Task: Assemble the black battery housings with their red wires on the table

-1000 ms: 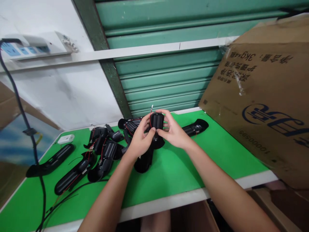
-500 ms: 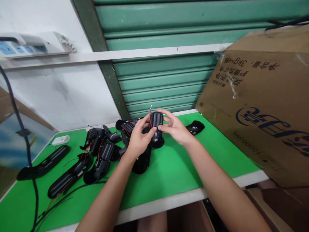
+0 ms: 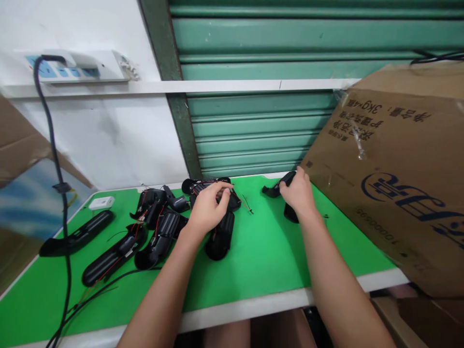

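My left hand (image 3: 211, 207) hovers over the pile with fingers loosely curled and thumb apart; nothing shows in it. Just below it lies a black battery casing (image 3: 220, 237), its rounded end towards me. Further right, near the back edge, my right hand (image 3: 297, 191) is closed on a black curved casing (image 3: 278, 186) that sticks out to its left. Another dark rounded part (image 3: 291, 213) shows beneath that palm; the hand hides how the two parts meet. Behind my left fingers sit wired black casings (image 3: 203, 184), partly covered.
Several black casings with red wires (image 3: 159, 237) crowd the left of the green tabletop (image 3: 253, 270). A white adapter (image 3: 101, 203) lies behind them. A black cable (image 3: 54, 140) hangs from the power strip (image 3: 79, 66). A large cardboard box (image 3: 391, 183) stands on the right.
Both hands held one black casing together at the middle. The left hand has let go and stays near the pile; the right hand has moved right to the casings there. The view has shifted slightly.
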`<control>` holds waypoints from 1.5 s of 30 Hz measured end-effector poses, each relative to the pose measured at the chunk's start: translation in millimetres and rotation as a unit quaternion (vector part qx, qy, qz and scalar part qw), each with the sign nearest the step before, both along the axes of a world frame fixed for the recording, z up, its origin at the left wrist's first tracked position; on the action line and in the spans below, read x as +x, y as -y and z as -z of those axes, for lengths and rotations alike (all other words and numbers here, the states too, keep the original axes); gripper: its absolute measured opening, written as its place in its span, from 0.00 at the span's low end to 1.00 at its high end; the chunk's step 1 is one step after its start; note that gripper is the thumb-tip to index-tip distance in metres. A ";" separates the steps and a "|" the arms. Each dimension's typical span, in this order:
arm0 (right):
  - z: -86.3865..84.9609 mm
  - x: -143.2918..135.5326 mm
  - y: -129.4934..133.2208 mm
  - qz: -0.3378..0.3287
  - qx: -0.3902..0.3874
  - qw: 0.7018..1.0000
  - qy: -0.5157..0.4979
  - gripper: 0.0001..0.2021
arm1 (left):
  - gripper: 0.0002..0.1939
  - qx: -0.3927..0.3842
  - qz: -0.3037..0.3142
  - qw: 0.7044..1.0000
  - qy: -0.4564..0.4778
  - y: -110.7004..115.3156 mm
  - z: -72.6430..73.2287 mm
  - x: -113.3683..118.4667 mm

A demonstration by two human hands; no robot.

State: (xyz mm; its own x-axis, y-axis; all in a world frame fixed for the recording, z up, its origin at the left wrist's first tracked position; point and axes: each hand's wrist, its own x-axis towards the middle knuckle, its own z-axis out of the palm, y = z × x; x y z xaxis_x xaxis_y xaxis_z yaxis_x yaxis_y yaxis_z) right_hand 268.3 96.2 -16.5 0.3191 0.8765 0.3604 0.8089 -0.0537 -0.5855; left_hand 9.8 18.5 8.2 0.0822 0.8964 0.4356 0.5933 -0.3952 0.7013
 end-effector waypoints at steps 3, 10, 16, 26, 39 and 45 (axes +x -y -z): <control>-7.9 -2.9 9.6 0.013 0.012 0.997 0.070 0.27 | 0.15 -0.001 -0.018 1.000 0.015 -1.5 -1.4 -5.9; -20.0 -43.2 28.7 -0.160 0.108 0.974 0.122 0.14 | 0.16 -0.009 -0.040 0.998 0.054 -3.2 -2.1 -15.3; -2.3 -83.4 34.9 -0.253 0.016 0.962 0.102 0.13 | 0.16 -0.020 -0.046 0.997 0.066 -3.2 -3.8 -18.0; 9.6 -88.0 27.4 -0.274 0.025 0.961 0.042 0.15 | 0.14 -0.033 -0.041 0.998 0.047 -3.1 -4.2 -18.0; 4.0 -86.9 21.6 -0.227 -0.097 0.968 -0.050 0.12 | 0.15 -0.059 -0.023 0.998 -0.006 -4.7 -1.0 -17.2; 4.2 -63.8 8.4 -0.219 -0.114 0.951 -0.185 0.08 | 0.15 -0.080 -0.023 0.993 -0.079 -4.9 0.1 -16.8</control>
State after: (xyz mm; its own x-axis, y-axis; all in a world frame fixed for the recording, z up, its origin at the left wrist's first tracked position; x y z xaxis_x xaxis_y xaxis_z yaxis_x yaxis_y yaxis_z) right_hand 204.5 87.8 -20.6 -0.0271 0.9964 0.0802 0.5239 0.0824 -0.8478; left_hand -7.0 23.4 8.1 0.0947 0.9573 0.2731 0.7159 -0.2561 0.6496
